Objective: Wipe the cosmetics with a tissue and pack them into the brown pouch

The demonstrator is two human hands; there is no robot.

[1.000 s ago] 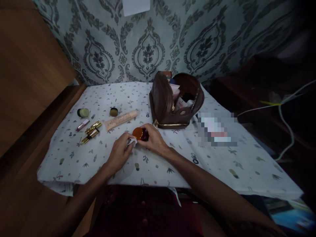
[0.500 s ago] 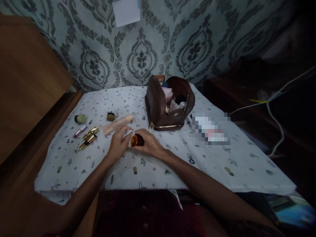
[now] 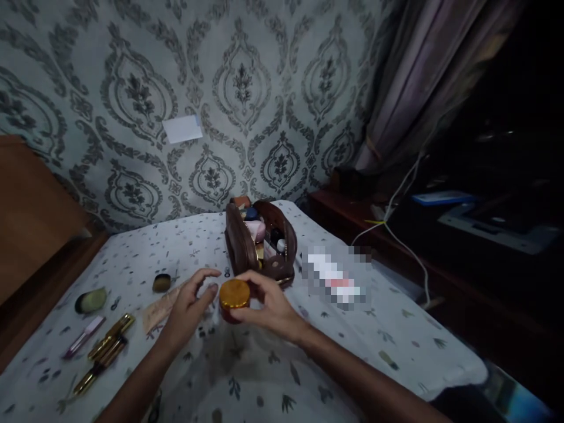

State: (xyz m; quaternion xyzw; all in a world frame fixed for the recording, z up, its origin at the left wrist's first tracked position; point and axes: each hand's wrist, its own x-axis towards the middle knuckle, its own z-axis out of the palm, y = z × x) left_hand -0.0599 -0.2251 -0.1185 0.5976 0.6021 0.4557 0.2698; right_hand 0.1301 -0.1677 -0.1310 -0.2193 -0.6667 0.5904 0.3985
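Note:
My right hand grips a small dark amber jar by its side, thumb in front and fingers behind. The jar stands upright in the grasp, with a shiny gold lid on top. Just left of it, my left hand is apart from the jar, thumb and fingers curved and spread with nothing between them. Partly behind this hand lies a beige squeeze tube. Beyond the right hand sits an unzipped brown cosmetics bag, with several bottles and a pink item inside.
Left on the patterned white tablecloth lie gold makeup tubes, a pinkish tube, a green-capped item and a small dark round one. A blurred-out item is right of the bag. A white cable hangs at right.
My left hand has let go of the jar and moved slightly away. The jar, earlier tilted between both hands, is now upright in my right hand with its gold lid showing. The view has shifted.

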